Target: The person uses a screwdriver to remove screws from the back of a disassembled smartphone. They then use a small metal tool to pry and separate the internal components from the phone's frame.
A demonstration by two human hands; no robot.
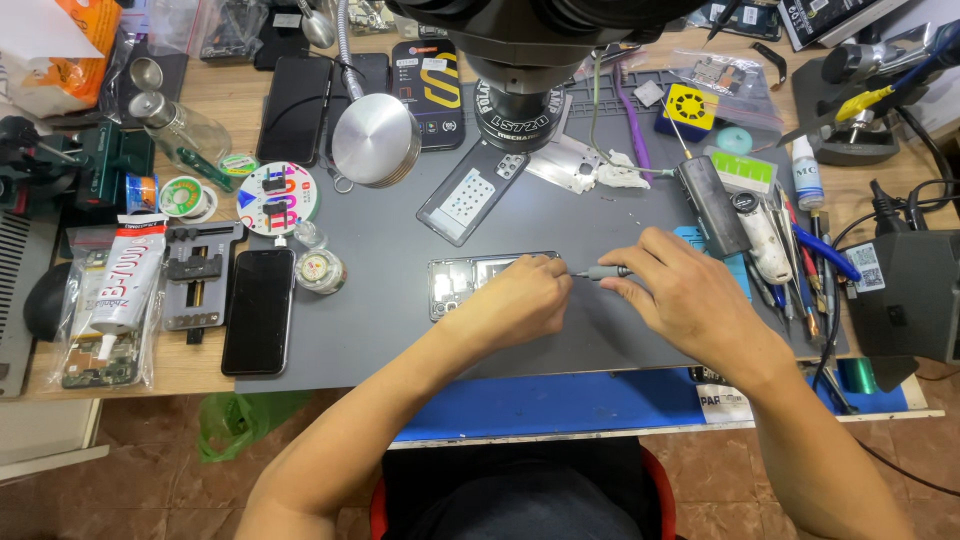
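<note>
An opened phone [466, 277] lies face down on the grey work mat [380, 320], its inner parts showing. My left hand [515, 300] rests on the phone's right half, fingers curled and pressing it down. My right hand [685, 290] grips a slim grey screwdriver [600, 271] whose tip points left toward the phone, just past my left fingers. A removed phone back cover [470, 195] lies further back on the mat, under the microscope head [520, 60].
A black phone [258, 310] and a metal clamp jig [198, 275] lie at the left. A round lamp head [375, 140] hangs over the mat. Tweezers and tools [800, 250] crowd the right side beside a black box [910, 295]. A glue tube [125, 275] lies far left.
</note>
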